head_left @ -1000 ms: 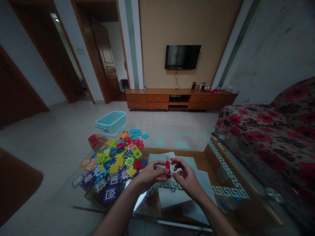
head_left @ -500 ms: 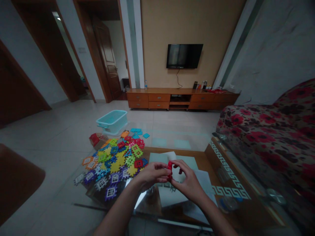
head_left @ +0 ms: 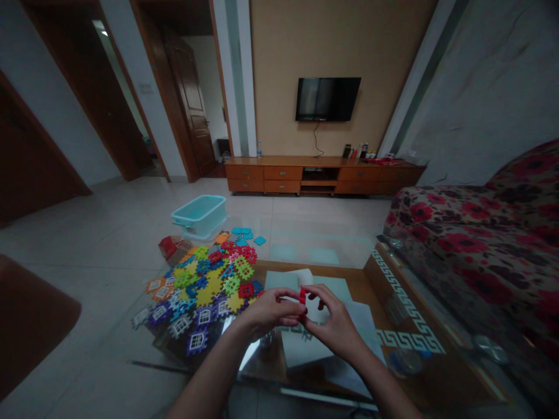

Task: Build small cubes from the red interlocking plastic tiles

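Observation:
Both of my hands meet over the glass table (head_left: 305,244) around small red interlocking tiles (head_left: 302,298). My left hand (head_left: 268,311) pinches the red tile from the left with thumb and fingers closed. My right hand (head_left: 334,320) grips a second red piece (head_left: 312,295) against it, fingers curled. Just left of my hands lies a heap of colourful window-shaped tiles (head_left: 205,279), in yellow, green, red, blue, purple and orange.
White papers (head_left: 301,343) lie under my hands on a wooden shelf below the glass. A light blue plastic tub (head_left: 200,215) and a small red box (head_left: 171,247) sit on the floor beyond. A floral sofa (head_left: 471,233) fills the right side; a TV cabinet (head_left: 323,174) stands at the far wall.
My hands have closed in on each other, bringing the red pieces together. The view has shifted slightly; the tile heap has not moved.

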`<state>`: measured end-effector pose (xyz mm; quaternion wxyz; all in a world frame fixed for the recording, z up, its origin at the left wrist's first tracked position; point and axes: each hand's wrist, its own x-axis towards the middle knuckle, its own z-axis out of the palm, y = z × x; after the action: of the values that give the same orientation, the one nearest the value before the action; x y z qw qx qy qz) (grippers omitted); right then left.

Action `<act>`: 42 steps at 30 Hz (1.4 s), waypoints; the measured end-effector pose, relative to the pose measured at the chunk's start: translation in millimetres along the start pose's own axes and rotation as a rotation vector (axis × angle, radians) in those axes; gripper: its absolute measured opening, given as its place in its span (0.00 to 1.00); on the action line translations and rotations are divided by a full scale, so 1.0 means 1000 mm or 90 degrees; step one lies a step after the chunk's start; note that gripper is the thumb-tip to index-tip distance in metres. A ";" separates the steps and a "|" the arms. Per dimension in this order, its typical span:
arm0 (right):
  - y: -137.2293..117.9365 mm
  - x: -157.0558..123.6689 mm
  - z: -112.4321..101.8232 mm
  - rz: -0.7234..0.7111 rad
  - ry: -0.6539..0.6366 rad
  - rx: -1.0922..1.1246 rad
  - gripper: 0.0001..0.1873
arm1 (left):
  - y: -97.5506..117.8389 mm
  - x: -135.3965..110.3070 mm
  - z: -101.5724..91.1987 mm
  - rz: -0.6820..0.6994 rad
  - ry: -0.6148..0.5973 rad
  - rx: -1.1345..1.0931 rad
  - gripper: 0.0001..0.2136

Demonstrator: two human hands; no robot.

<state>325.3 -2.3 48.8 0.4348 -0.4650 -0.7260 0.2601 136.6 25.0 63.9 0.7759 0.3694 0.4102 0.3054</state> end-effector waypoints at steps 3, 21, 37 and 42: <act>0.000 0.000 0.000 -0.001 -0.005 -0.002 0.26 | 0.001 -0.001 0.001 -0.004 0.005 0.004 0.25; -0.003 -0.002 -0.002 -0.032 0.013 -0.030 0.26 | 0.000 0.002 0.005 -0.014 0.005 -0.001 0.26; 0.000 -0.004 -0.002 -0.059 0.034 -0.048 0.29 | 0.002 -0.001 0.009 -0.022 -0.008 -0.006 0.26; -0.001 -0.004 -0.002 -0.061 0.039 -0.058 0.28 | 0.001 0.000 0.008 -0.022 -0.011 -0.002 0.26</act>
<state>327.4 -6.2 49.2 0.4473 -0.4570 -0.7447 0.1912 143.1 22.9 67.9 0.7852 0.3638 0.4090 0.2894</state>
